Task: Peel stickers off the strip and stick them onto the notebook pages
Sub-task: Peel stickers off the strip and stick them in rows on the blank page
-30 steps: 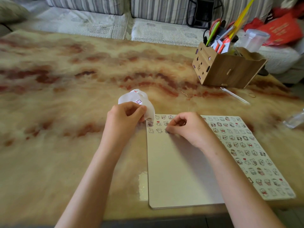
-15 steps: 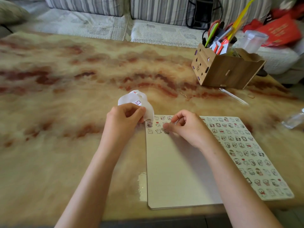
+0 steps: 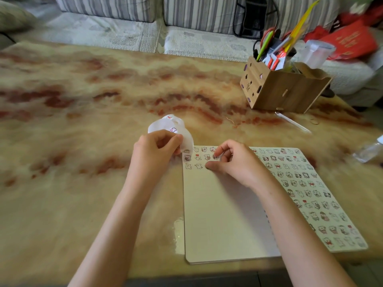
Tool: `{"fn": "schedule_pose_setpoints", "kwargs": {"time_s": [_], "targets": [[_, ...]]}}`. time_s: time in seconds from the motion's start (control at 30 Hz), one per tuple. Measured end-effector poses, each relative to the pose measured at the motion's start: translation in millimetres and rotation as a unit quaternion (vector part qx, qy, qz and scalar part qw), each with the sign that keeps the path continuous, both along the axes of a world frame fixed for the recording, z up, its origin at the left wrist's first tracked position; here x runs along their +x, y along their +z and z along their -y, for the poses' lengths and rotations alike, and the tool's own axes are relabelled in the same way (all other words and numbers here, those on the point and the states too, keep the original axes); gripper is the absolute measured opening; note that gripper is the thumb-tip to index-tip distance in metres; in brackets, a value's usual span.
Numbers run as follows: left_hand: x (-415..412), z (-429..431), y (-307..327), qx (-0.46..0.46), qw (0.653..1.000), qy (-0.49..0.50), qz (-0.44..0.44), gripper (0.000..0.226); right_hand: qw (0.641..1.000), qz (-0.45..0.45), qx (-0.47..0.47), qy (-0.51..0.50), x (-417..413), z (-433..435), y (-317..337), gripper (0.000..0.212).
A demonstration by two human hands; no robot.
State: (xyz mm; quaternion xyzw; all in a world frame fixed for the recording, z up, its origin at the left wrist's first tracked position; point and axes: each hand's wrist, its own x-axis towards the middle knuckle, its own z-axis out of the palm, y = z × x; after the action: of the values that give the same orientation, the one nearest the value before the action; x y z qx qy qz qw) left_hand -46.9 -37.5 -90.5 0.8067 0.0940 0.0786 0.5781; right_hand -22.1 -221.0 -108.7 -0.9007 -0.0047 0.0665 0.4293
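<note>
An open notebook (image 3: 219,214) lies at the table's near edge. Its right page (image 3: 315,195) is covered with small cartoon stickers; the left page has a few rows of stickers (image 3: 199,158) along its top. My left hand (image 3: 157,150) pinches a curled white translucent sticker strip (image 3: 165,126) just left of the notebook's top corner. My right hand (image 3: 234,162) rests on the left page's top, thumb pressing down beside the last sticker of the lower row, fingers curled. Whether a sticker lies under the thumb is hidden.
A wooden organiser box (image 3: 284,90) with pens and scissors stands at the far right. A thin white stick (image 3: 292,122) lies in front of it. A clear plastic item (image 3: 369,150) sits at the right edge. A striped sofa (image 3: 128,9) runs behind the marbled table (image 3: 83,141).
My right hand has opened its fingers slightly and slid a little right along the page top, thumb still pressed down. My left hand keeps the strip in the same place.
</note>
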Motion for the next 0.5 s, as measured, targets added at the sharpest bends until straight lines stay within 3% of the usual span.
{"fn": "schedule_pose_setpoints", "kwargs": {"time_s": [0.2,0.33,0.5], "targets": [[1,-1,-1,-0.011,1.0,0.007,0.025,0.018,0.999,0.016,-0.027,0.02,-1,1,3,0.01],[1,0,1,-0.021,0.999,0.003,0.043,0.02,0.992,0.104,0.066,0.015,-6,-9,10,0.009],[1,3,3,-0.043,0.998,0.001,0.055,0.019,0.975,0.186,0.109,0.051,-12,-27,18,0.014]]}}
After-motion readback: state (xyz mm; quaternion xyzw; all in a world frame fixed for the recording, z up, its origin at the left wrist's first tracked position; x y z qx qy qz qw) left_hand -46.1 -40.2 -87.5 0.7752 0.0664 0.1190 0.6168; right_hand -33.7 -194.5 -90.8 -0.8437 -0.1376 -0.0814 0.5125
